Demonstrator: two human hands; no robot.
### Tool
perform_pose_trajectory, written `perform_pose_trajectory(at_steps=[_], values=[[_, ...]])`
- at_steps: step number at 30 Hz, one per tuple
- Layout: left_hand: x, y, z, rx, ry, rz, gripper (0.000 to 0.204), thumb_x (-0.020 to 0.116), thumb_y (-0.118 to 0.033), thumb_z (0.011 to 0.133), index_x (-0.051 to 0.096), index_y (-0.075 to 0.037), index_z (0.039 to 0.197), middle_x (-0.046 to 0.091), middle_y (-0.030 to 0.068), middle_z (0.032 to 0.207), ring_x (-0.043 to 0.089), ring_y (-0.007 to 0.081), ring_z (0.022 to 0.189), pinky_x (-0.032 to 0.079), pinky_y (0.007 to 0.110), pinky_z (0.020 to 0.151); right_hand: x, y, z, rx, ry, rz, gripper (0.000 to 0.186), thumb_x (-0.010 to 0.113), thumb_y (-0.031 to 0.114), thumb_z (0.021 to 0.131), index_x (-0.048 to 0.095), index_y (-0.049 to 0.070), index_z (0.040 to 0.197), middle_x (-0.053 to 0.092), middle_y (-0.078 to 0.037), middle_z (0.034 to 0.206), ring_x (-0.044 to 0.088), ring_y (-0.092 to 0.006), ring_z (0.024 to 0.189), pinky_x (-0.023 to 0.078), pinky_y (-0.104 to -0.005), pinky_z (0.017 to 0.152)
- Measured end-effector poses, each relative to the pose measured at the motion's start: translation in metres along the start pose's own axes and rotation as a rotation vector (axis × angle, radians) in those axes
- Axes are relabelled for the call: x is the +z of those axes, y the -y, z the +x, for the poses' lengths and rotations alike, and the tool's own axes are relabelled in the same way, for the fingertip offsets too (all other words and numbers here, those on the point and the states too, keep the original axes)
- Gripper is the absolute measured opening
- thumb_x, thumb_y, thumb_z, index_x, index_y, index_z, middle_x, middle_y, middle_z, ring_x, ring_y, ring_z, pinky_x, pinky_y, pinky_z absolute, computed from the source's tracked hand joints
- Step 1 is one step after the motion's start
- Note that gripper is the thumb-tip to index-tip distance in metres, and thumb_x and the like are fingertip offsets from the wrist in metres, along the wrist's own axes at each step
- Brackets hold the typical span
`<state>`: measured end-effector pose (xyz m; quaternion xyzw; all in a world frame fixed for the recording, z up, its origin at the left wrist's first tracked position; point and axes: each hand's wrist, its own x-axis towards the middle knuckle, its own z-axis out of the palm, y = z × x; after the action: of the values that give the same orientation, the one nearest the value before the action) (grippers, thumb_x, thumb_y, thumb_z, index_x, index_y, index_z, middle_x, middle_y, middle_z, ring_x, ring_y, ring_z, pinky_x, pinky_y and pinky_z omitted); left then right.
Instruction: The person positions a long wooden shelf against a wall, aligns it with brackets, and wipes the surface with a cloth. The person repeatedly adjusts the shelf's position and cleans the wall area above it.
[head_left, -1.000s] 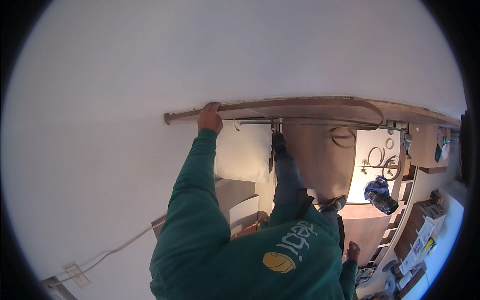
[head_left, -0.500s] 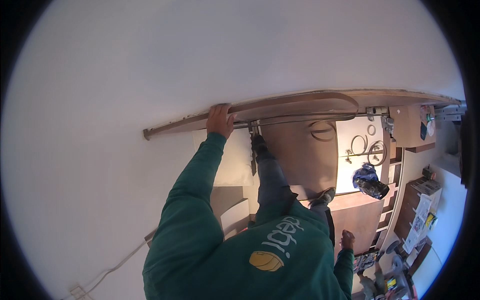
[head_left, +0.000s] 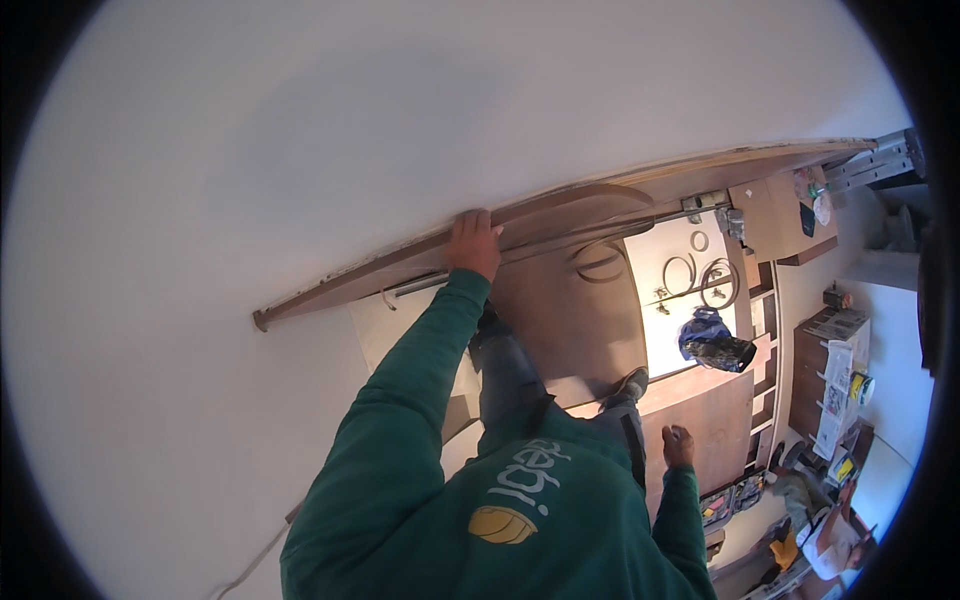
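Note:
My left hand (head_left: 475, 245), at the end of a green sleeve, grips a long brown wooden board (head_left: 745, 165) lying along the white wall, fingers over a thin brown banding strip (head_left: 610, 192) that loops along it. A metal rod (head_left: 420, 285) runs just below. My right hand (head_left: 678, 442) hangs low at the right with curled fingers; what it holds, if anything, I cannot make out. My feet stand over a brown panel (head_left: 555, 325), with coiled strips (head_left: 720, 288) and a blue-and-black bag (head_left: 715, 340) on the white panel to the right.
A cardboard box (head_left: 775, 225) and metal rails (head_left: 865, 165) are at upper right. A side cabinet (head_left: 810, 385) holds papers and containers. A co-worker (head_left: 830, 540) is at lower right among tools (head_left: 730, 500). A cable (head_left: 250, 565) runs along the wall at lower left.
My view has turned, so the board slants more steeply. My left hand has moved rightward along it, still gripping. The co-worker has come further into view at lower right.

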<state>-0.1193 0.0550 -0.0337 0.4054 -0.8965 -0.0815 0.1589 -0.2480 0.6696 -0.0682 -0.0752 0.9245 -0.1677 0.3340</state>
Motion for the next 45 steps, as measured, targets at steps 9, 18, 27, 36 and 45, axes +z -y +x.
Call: perform_pose_trajectory(at_steps=[9, 18, 27, 36, 45], values=[[0.026, -0.063, 0.035, 0.18, -0.003, 0.009, 0.03, 0.064, -0.026, 0.093, 0.065, -0.007, 0.115, 0.064, 0.0107, 0.113, 0.057, 0.0333, 0.109, 0.044, 0.044, 0.101, 0.003, 0.28, 0.146, 0.095, 0.405, 1.229, 0.077, 0.052, 0.057, 0.098, 0.04, -0.005, 0.142, 0.056, -0.019, 0.134, 0.061, -0.0275, 0.109, 0.049, -0.0403, 0.094], [0.017, -0.082, 0.043, 0.118, 0.056, -0.081, 0.029, 0.066, -0.025, 0.092, 0.066, -0.011, 0.117, 0.065, 0.0036, 0.116, 0.056, 0.0275, 0.113, 0.051, 0.04, 0.095, 0.01, 0.391, 0.285, 0.345, 0.314, 2.056, 0.074, 0.055, 0.05, 0.097, 0.035, -0.016, 0.127, 0.057, -0.025, 0.115, 0.057, -0.0322, 0.099, 0.053, -0.045, 0.086], [0.017, -0.086, 0.05, 0.13, 0.047, -0.114, 0.026, 0.069, -0.024, 0.089, 0.069, -0.012, 0.112, 0.067, 0.0011, 0.113, 0.058, 0.0259, 0.111, 0.053, 0.04, 0.092, -0.062, 0.398, 0.281, 0.201, 0.192, 1.965, 0.034, 0.062, 0.024, 0.097, 0.049, -0.001, 0.117, 0.063, -0.014, 0.112, 0.062, -0.0245, 0.091, 0.055, -0.0384, 0.087], [0.024, -0.083, 0.053, 0.101, 0.023, -0.186, 0.025, 0.072, -0.019, 0.085, 0.07, -0.009, 0.109, 0.069, 0.0082, 0.105, 0.061, 0.0311, 0.099, 0.049, 0.04, 0.092, -0.103, 0.419, 0.294, 0.318, 0.175, 1.958, 0.023, 0.064, 0.012, 0.093, 0.051, 0.002, 0.109, 0.057, -0.008, 0.096, 0.059, -0.02, 0.083, 0.056, -0.0349, 0.078], [0.019, -0.09, 0.054, 0.107, 0.069, -0.048, 0.022, 0.07, -0.021, 0.088, 0.069, -0.013, 0.108, 0.064, 0.0008, 0.103, 0.058, 0.0264, 0.101, 0.054, 0.04, 0.085, -0.12, 0.422, 0.309, -0.512, -0.405, 1.093, 0.025, 0.073, 0.014, 0.088, 0.059, 0.002, 0.106, 0.065, -0.009, 0.102, 0.064, -0.0199, 0.093, 0.052, -0.0347, 0.079]])
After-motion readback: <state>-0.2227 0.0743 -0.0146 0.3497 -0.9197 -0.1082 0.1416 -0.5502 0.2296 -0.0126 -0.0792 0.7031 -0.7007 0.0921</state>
